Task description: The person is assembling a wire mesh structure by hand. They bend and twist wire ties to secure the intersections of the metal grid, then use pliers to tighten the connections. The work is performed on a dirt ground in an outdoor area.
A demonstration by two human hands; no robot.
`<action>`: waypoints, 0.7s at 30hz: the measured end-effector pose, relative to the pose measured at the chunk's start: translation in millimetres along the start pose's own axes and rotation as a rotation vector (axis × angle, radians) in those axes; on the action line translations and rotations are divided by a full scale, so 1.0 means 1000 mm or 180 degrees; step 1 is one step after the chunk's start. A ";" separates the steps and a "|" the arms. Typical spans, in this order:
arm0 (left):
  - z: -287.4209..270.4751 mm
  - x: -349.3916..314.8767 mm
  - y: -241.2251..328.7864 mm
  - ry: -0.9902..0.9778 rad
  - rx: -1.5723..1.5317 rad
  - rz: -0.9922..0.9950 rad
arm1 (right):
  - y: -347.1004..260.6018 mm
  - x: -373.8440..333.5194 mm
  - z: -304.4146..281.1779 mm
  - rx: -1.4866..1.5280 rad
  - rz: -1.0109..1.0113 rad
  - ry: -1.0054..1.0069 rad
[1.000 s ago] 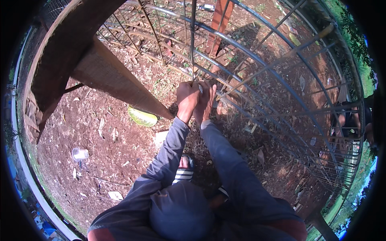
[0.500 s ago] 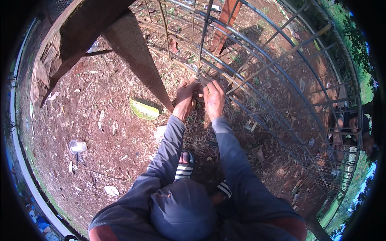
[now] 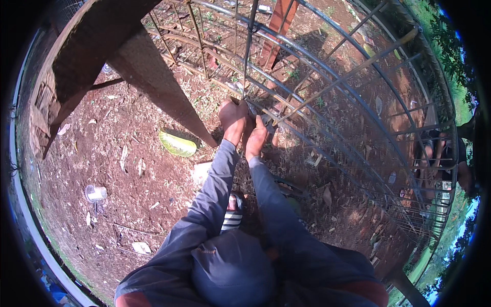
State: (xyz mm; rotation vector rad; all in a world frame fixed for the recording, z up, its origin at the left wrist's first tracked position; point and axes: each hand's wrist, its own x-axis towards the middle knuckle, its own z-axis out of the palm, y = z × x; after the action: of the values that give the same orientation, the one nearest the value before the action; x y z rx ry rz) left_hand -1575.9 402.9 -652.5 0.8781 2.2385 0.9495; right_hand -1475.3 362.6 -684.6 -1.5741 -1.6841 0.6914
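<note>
Both hands are together at the near edge of a cage of steel bars [image 3: 335, 75], by the lower end of an upright bar [image 3: 249, 48]. My left hand [image 3: 232, 121] is closed in a fist beside that bar end, its fingertips turned from view. Just right of it and slightly nearer me is my right hand [image 3: 257, 138], thumb raised and fingers curled behind. A small dark piece shows between the hands at the bars. Shadow hides what it is and what either hand grips.
A thick wooden beam [image 3: 76, 61] and a slanting plank [image 3: 158, 84] stand at the left. Behind the bars is a reddish wooden post [image 3: 279, 30]. A green leaf [image 3: 178, 145] and a clear plastic cup [image 3: 96, 193] lie on the soil. Another person [image 3: 439, 153] is beyond the cage at right.
My right hand has dropped from the bar joint toward me and turned, thumb now up. My left hand has closed into a fist. The surroundings have shifted slightly left in view.
</note>
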 end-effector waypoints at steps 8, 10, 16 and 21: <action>0.003 -0.007 -0.045 -0.0805 0.0611 0.1539 | -0.027 -0.041 0.023 0.4047 0.3569 -0.0528; -0.023 -0.021 -0.034 -0.1004 0.0129 0.1420 | -0.030 -0.039 0.019 0.4264 0.3569 -0.0458; -0.021 -0.097 0.011 0.0088 0.0300 0.1206 | 0.019 -0.047 -0.071 0.1559 0.1366 -0.0085; -0.003 -0.187 -0.043 -0.1882 0.1384 0.3385 | 0.025 -0.001 -0.167 0.0163 0.1319 -0.1913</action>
State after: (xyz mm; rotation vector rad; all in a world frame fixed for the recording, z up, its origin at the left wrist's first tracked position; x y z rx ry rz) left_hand -1473.9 241.0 -641.2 2.3004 1.3889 0.4437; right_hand -1327.3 350.0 -604.9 -1.8117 -1.7247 1.5296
